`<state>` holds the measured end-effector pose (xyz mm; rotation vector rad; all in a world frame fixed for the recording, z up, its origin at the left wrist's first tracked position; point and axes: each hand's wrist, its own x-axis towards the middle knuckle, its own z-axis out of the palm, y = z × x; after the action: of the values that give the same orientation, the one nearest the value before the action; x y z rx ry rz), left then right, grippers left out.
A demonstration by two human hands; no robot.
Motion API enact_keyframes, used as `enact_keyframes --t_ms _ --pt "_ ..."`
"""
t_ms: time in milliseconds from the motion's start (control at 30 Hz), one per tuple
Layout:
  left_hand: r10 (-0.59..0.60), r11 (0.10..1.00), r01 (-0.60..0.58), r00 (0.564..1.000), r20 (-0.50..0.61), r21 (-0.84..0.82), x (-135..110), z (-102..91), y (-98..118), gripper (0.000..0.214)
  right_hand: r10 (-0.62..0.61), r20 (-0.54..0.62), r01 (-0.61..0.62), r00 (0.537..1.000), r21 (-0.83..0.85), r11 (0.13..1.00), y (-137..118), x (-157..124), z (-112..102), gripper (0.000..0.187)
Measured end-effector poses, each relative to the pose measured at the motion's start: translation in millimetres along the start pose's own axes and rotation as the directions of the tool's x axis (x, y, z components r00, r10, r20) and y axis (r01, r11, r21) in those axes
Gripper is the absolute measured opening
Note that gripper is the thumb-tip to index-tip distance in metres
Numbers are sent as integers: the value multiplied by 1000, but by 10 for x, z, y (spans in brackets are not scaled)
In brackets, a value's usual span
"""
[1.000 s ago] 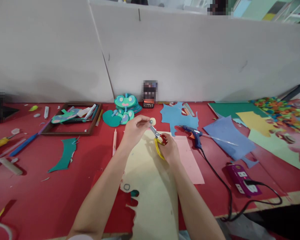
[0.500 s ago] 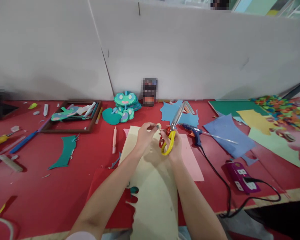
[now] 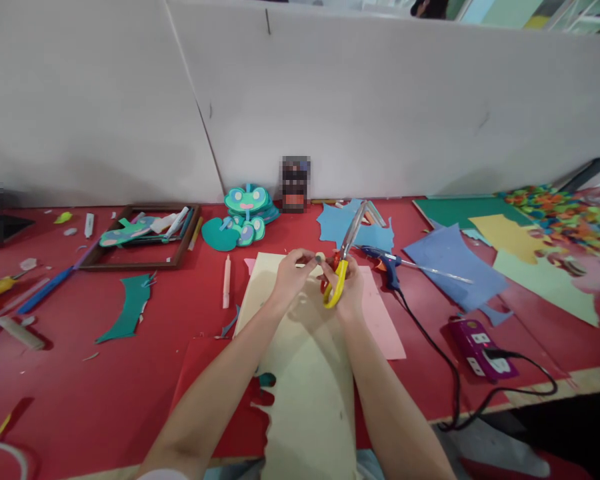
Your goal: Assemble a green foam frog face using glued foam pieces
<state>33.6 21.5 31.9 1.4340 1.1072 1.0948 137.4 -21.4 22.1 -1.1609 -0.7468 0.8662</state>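
My right hand (image 3: 349,287) is closed around a pair of scissors (image 3: 342,272) with yellow and red handles; the metal blades point up and away from me. Between the fingertips of my left hand (image 3: 295,272) is a small round cream piece (image 3: 320,257). The right fingertips meet the left ones at this piece. Below both hands lies a large cream foam sheet (image 3: 305,387), its left edge cut in scallops. A pink sheet (image 3: 380,320) sticks out from under it on the right.
A blue glue gun (image 3: 391,267) lies right of my hands, its cord running past a purple power strip (image 3: 483,350). Teal frog-faced cutouts (image 3: 247,200) stand near the wall, beside a brown frame (image 3: 177,257). Blue scraps (image 3: 455,273) and a pink marker (image 3: 227,283) lie around.
My right fingertips have closed in on the small cream piece and now meet the left ones. The scissors have turned slightly in my right hand. The view has shifted a little.
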Motion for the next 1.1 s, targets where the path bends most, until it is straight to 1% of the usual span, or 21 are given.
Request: enact_keyframes --t_ms 100,167,267,400,467,533,700,833,967,1100 --pt "19 999 -20 1000 14 34 16 -39 7 10 16 12 -16 1000 -10 1000 -7 5 -16 40" --pt "23 998 -27 997 69 54 36 -97 35 9 33 46 -32 998 -6 999 -23 8 -22 39" --pt "19 996 -34 983 182 77 74 -211 75 15 78 102 -79 992 7 997 -58 13 -23 41" --pt "54 994 -75 967 250 74 115 -343 72 14 126 164 -126 978 -14 992 -82 13 -12 44" --pt "64 994 -84 963 263 64 125 -380 58 12 122 169 -119 978 -32 992 -73 13 -8 43" --pt "69 992 -94 961 267 80 127 -398 51 12 111 150 -106 983 -39 994 -55 16 -8 42" --pt "91 983 -133 952 292 127 114 -411 74 12 119 109 -121 987 16 992 -35 37 -11 42" --pt "81 982 -130 945 317 139 107 -427 94 13 129 67 -129 989 4 992 -63 39 -6 43" --pt "48 990 -89 942 333 108 105 -405 86 16 126 89 -124 988 -25 992 -87 30 2 42" --pt "37 989 -77 955 296 123 97 -350 57 12 127 96 -125 987 -20 992 -83 24 10 43"
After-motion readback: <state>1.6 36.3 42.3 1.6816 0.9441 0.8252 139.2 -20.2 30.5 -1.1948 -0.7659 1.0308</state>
